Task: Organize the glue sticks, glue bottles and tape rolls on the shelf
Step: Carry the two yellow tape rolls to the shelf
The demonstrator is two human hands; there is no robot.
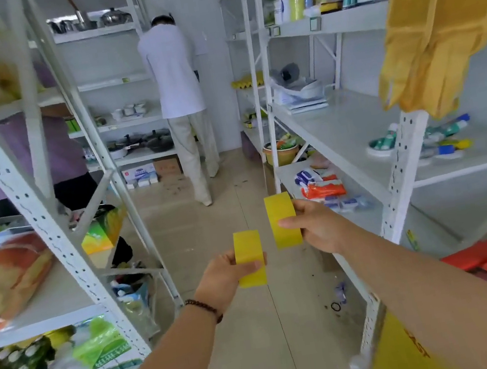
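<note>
Hands pinch my two light, stiff yellow tape rolls by their outer bands: left hand (219, 280) on the nearer yellow tape roll (249, 258), right hand (315, 225) on the farther yellow tape roll (283, 220).

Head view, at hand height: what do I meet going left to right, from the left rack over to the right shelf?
Bread bag → left hand → its yellow tape roll → second yellow tape roll → right hand → glue sticks on the right shelf.
</note>
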